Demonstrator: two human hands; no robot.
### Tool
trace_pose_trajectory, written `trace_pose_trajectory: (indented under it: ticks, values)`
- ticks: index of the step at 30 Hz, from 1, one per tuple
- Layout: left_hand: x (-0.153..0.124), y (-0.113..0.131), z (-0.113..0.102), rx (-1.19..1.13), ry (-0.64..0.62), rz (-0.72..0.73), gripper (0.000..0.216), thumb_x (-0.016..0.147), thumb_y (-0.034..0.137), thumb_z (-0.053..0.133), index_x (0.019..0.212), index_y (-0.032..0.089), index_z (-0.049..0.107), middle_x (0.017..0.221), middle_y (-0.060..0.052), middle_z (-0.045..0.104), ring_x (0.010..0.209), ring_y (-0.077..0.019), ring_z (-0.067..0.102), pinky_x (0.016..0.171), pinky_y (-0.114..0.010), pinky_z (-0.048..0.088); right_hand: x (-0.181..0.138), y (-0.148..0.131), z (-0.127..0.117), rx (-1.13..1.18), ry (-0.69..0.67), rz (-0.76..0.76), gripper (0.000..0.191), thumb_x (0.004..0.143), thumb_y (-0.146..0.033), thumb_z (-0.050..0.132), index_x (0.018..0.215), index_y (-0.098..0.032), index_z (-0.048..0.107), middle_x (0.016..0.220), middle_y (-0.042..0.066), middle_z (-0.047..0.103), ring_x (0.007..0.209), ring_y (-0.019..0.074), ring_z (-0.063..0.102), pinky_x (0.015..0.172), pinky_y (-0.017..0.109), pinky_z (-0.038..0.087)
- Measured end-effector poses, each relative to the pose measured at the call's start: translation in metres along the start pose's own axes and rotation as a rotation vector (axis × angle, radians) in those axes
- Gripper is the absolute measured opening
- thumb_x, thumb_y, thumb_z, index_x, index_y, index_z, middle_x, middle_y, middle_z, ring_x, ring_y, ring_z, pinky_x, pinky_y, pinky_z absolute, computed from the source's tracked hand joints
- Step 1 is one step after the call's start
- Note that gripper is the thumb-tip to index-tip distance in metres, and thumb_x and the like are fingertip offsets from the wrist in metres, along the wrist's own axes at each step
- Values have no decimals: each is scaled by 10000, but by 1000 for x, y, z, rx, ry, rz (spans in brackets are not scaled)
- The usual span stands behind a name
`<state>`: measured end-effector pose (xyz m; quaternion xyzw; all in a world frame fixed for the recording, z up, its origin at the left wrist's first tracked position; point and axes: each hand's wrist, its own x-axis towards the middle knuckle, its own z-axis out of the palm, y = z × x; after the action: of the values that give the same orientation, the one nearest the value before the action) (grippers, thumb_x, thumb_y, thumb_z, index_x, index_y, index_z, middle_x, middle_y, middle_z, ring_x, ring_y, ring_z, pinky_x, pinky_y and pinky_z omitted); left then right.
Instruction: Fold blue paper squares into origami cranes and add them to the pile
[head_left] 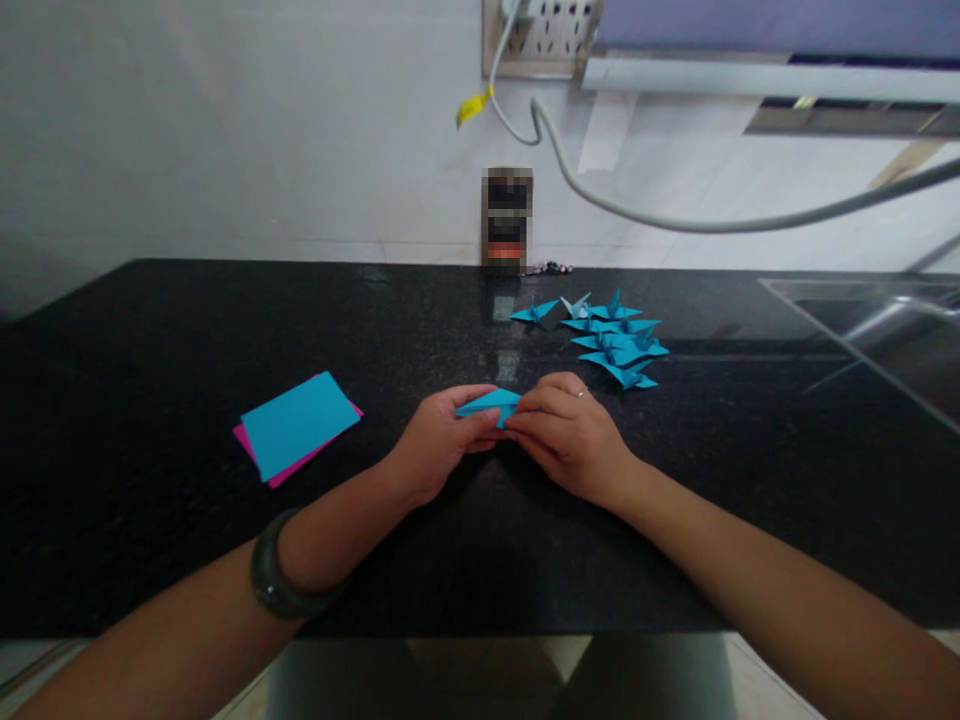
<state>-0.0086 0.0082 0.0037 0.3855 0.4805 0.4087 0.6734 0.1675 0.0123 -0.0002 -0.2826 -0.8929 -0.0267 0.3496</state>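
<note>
I see both hands meeting over the black counter (465,570), with a folded blue paper (491,402) between them, near the middle of my view. The left hand (439,440) is partly closed on the paper's left end, thumb on the near face and fingers behind; a dark bangle (270,568) circles that arm. The right hand (581,440) is curled almost closed, its thumb and fingertips pinching the right end, and it wears a ring (580,394). I cannot tell whether the paper touches the counter. Beyond the right hand I have a cluster of blue folded birds (634,378), with a paler bird (576,309) at its far edge. Well to the left lies a flat blue sheet (300,425), skewed over a magenta sheet (280,480). A pixelated upright object (508,220) stands by the wall (262,130).
</note>
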Motion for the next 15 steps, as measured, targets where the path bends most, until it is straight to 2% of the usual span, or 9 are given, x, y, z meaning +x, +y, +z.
trace_pose_trajectory:
  ticks: [5,11,15]
  values:
    - [1,-1,-1,6,-37,8,208,656,229,723,801,118,624,708,-20,676,660,-115,637,675,-247,495,1,-1,1,-14,-15,6,182,872,-177,472,832,-168,649,807,71,637,785,174,499,712,326,436]
    - [1,-1,-1,0,-41,-5,211,650,233,723,789,120,612,680,-12,673,638,-109,632,665,-245,491,1,-1,1,-18,-35,3,172,875,-221,480,851,-171,643,822,71,632,799,179,499,737,341,432]
    - [0,0,0,10,-32,-13,213,643,239,728,779,121,612,669,-17,678,638,-115,636,662,-247,490,2,-2,0,-20,-43,6,196,878,-182,453,844,-160,645,819,80,634,810,187,487,716,337,438]
